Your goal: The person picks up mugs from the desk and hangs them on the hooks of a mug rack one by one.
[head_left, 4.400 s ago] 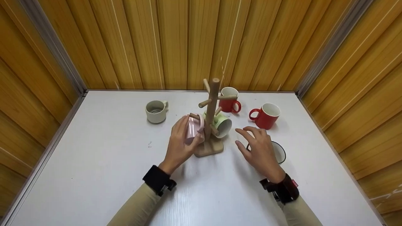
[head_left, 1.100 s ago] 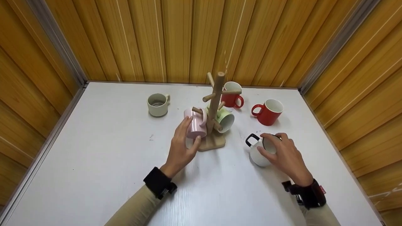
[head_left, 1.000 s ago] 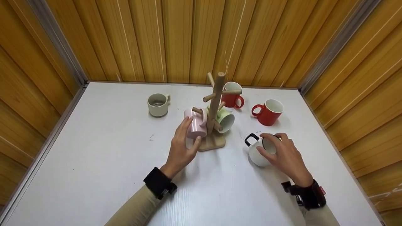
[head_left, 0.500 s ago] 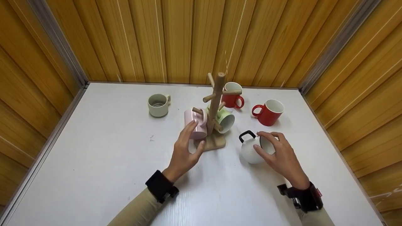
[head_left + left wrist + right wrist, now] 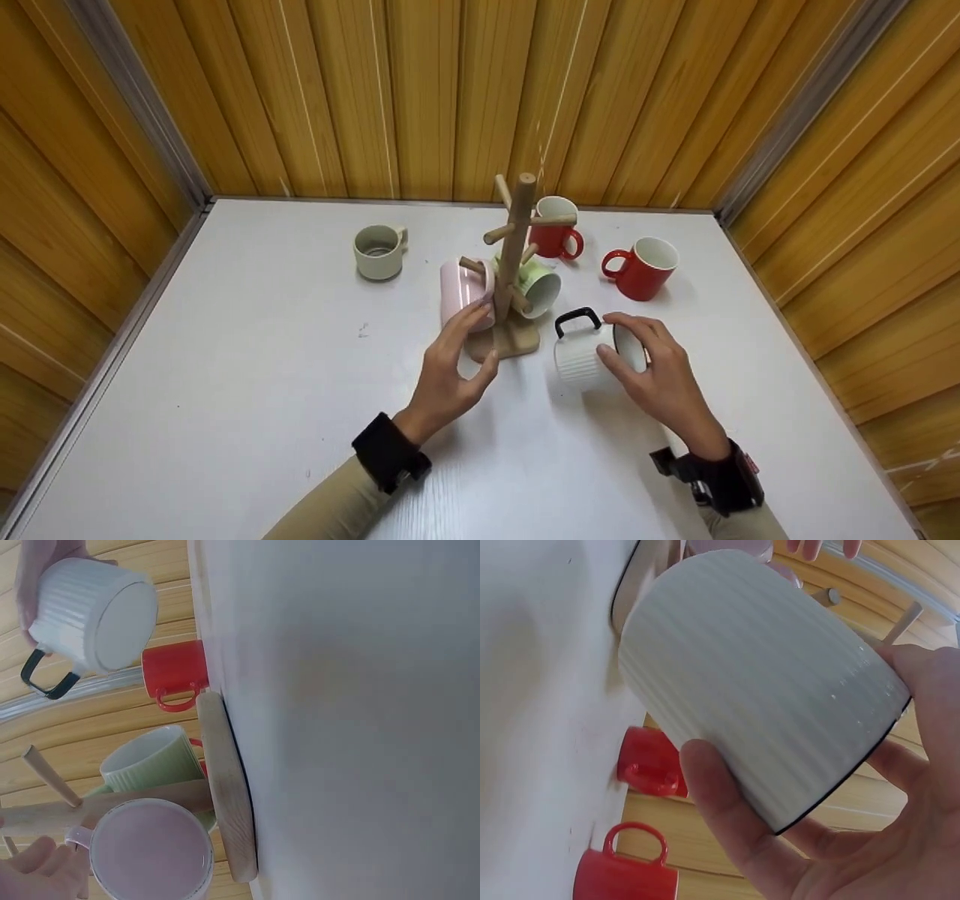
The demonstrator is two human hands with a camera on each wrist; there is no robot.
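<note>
In the head view my right hand (image 5: 664,379) grips a white ribbed mug (image 5: 581,356) by its dark-rimmed mouth. The mug is tipped onto its side off the table, its black handle upward and its base toward a wooden mug tree (image 5: 516,240). The right wrist view shows thumb and fingers spread around the rim. A pink mug (image 5: 455,289) hangs by its handle on a lower left peg. My left hand (image 5: 446,382) is beside it, fingers loosely bent with nothing between them, fingertips overlapping the mug's lower part. Behind the post, a pale green mug (image 5: 527,279) hangs tilted.
Two red mugs stand upright behind: one red mug (image 5: 551,238) just beyond the tree, the other red mug (image 5: 641,279) to its right. A grey-green cup (image 5: 379,259) stands at the back left of the white table (image 5: 247,360). The upper pegs (image 5: 555,220) stick out bare.
My right hand has taken the white mug, lifted and tipped it, and brought it left toward the tree. My left hand has let go of the pink mug and drawn slightly down and right.
</note>
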